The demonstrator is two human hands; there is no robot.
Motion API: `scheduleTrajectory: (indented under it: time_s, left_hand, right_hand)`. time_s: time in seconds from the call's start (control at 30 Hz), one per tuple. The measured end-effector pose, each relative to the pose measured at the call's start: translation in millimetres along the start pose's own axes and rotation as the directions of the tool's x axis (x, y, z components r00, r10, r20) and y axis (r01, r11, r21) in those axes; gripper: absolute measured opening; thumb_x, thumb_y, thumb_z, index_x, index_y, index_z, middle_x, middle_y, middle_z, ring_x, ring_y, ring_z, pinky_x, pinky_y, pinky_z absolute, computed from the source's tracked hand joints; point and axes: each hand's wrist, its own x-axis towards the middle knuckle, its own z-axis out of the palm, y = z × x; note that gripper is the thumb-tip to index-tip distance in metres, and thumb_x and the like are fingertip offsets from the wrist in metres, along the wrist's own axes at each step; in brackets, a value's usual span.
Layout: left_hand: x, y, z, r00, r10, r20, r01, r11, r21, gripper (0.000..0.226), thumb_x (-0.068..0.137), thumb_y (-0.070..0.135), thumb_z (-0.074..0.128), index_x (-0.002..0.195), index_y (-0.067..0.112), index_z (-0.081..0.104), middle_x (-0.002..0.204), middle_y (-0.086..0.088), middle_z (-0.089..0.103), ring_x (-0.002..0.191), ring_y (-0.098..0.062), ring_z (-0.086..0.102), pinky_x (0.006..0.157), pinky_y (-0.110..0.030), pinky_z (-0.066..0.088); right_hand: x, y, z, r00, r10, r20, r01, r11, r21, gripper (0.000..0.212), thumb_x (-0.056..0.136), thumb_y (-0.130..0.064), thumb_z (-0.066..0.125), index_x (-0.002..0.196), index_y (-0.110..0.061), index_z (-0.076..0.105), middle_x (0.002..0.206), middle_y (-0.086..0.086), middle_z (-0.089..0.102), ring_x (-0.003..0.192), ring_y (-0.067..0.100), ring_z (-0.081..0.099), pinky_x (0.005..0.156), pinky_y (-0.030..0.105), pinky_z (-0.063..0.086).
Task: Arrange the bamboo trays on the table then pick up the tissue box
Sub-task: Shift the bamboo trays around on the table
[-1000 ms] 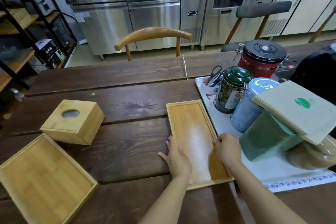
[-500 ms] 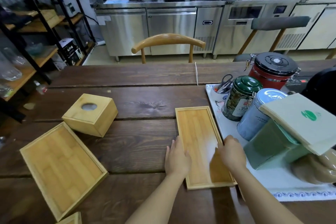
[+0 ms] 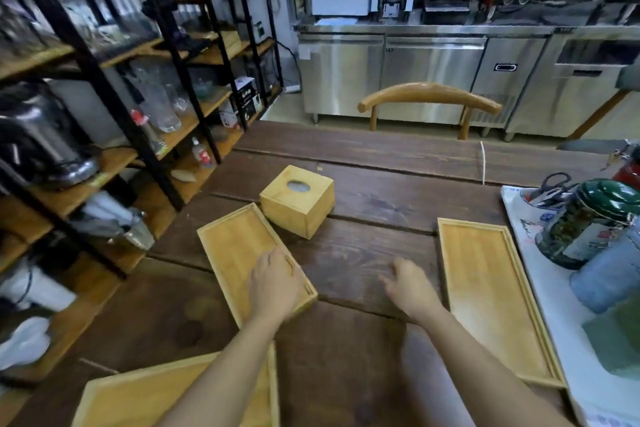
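Left hand (image 3: 275,282) lies open on a rectangular bamboo tray (image 3: 242,253); blurred right hand (image 3: 410,286) seems open, empty.

Both forearms bare, no sleeves; left hand (image 3: 275,282) and right hand (image 3: 412,288) ungloved

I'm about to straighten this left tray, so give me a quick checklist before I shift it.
1. Left hand on the left tray: ok.
2. Right hand free, over bare table: ok.
3. Right tray lying flat beside the white mat: ok.
4. Tissue box at the left tray's far corner, touching or not: cannot tell.
5. Near tray cut off by the frame: cannot tell.
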Motion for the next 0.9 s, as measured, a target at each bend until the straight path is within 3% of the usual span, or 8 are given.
scheduleTrajectory:
  time_s: [0.17,0.3,0.4,0.5,0.63,0.77,0.9]
  left_hand:
    - [-3,-62,-22,0.936,-0.314,0.16,0.335,0.934,-0.125,0.074,0.092,0.042,0.049,0.15,0.015,0.012,0.16,-0.009,0.012,0.146,-0.028,0.012,0.118,-0.046,0.02]
    - [-13,-77,-19,0.881,-0.375,0.29,0.456,0.835,-0.306,0.078,0.092,0.035,0.053,0.149,0.014,0.005,0.16,-0.009,0.007,0.147,-0.027,0.002,0.119,-0.047,0.014]
    - [-16,-77,-20,0.855,-0.339,0.392,0.517,0.6,-0.611,0.069,0.092,0.022,0.054,0.148,0.017,0.013,0.156,-0.009,0.022,0.143,-0.029,0.019,0.115,-0.05,0.024]
    - [-18,-76,-31,0.838,-0.374,0.398,0.531,0.387,-0.754,0.055,0.093,0.015,0.05,0.142,0.018,0.026,0.143,-0.01,0.043,0.129,-0.031,0.042,0.109,-0.052,0.035]
    - [-12,-91,-50,0.84,-0.459,0.289,0.497,0.437,-0.75,0.038,0.093,0.016,0.051,0.13,0.01,0.046,0.126,-0.012,0.058,0.114,-0.031,0.054,0.101,-0.049,0.045]
    - [-8,-101,-66,0.843,-0.479,0.243,0.49,0.499,-0.715,0.032,0.097,0.015,0.045,0.125,0.004,0.052,0.116,-0.013,0.061,0.107,-0.03,0.057,0.092,-0.042,0.047]
    - [-16,-94,-74,0.882,-0.451,0.14,0.406,0.575,-0.71,0.031,0.099,0.021,0.038,0.127,0.008,0.046,0.104,-0.002,0.053,0.099,-0.023,0.051,0.09,-0.041,0.044]
  right_hand:
    - [-1,-64,52,0.973,-0.075,0.216,0.061,0.996,0.071,0.064,0.086,-0.03,0.057,0.14,-0.008,0.03,0.146,0.012,0.039,0.134,0.027,0.036,0.111,0.039,0.03]
    - [-8,-95,81,0.924,-0.046,0.38,-0.027,0.982,0.185,0.076,0.084,-0.03,0.06,0.144,-0.011,0.017,0.149,0.01,0.033,0.135,0.027,0.032,0.113,0.038,0.027]
    - [-13,-110,95,0.904,-0.029,0.427,-0.169,0.892,0.42,0.073,0.081,-0.025,0.064,0.141,-0.013,0.023,0.144,0.01,0.038,0.128,0.026,0.038,0.105,0.036,0.033]
    - [-11,-118,91,0.885,0.077,0.46,-0.355,0.752,0.556,0.08,0.08,-0.026,0.064,0.144,-0.015,0.017,0.149,0.011,0.029,0.133,0.031,0.03,0.108,0.042,0.027]
    - [-9,-127,89,0.858,0.091,0.506,-0.442,0.633,0.636,0.073,0.081,-0.028,0.063,0.142,-0.013,0.025,0.146,0.012,0.033,0.132,0.032,0.032,0.112,0.048,0.025]
    - [-17,-150,98,0.949,0.068,0.306,-0.204,0.876,0.436,0.041,0.092,-0.028,0.047,0.124,-0.002,0.043,0.113,0.009,0.052,0.104,0.025,0.049,0.093,0.039,0.043]
    - [-19,-161,93,0.982,-0.034,0.186,-0.016,0.966,0.259,0.034,0.095,-0.028,0.038,0.114,-0.002,0.05,0.115,0.014,0.055,0.104,0.027,0.053,0.093,0.042,0.045]
